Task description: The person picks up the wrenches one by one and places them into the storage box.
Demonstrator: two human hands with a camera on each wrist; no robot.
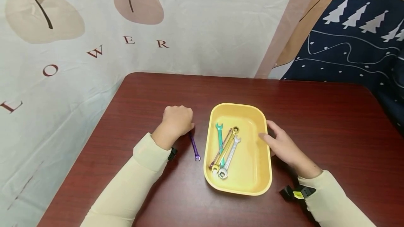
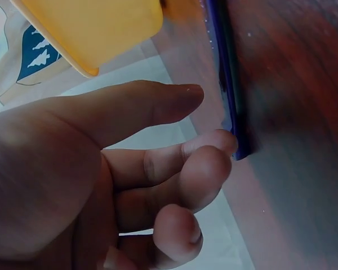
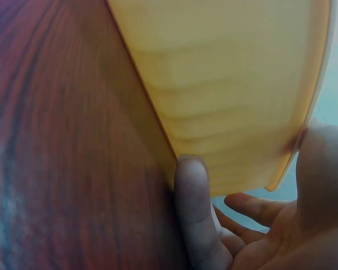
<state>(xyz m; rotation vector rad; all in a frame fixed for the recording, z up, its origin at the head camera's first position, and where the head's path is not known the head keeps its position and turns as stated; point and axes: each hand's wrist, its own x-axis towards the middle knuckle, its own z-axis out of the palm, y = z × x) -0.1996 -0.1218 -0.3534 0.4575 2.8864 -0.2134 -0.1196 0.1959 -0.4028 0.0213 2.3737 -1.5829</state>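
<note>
On the table, left of a yellow plastic bin (image 1: pixel 249 164), lies a purple wrench (image 1: pixel 194 145) with its open end toward the person. My left hand (image 1: pixel 178 118) is over its far end; the left wrist view has the fingers loosely bent, fingertips right at the wrench (image 2: pixel 231 84), thumb apart from it. My right hand (image 1: pixel 284 148) grips the bin's right side, thumb over the rim and fingers against the outside wall (image 3: pixel 231 84). Inside the bin, a teal wrench (image 1: pixel 219 132), a gold ratchet wrench (image 1: pixel 228 144), a silver wrench (image 1: pixel 231 154) and a thin bronze-coloured wrench (image 1: pixel 216 158) lie in an overlapping pile.
The dark red wooden table (image 1: pixel 331 122) has rounded far corners. Behind it hangs a pale printed cloth (image 1: pixel 205 16) with letters, beside a navy cloth (image 1: pixel 350 45) with white trees. Black straps with devices sit at both wrists.
</note>
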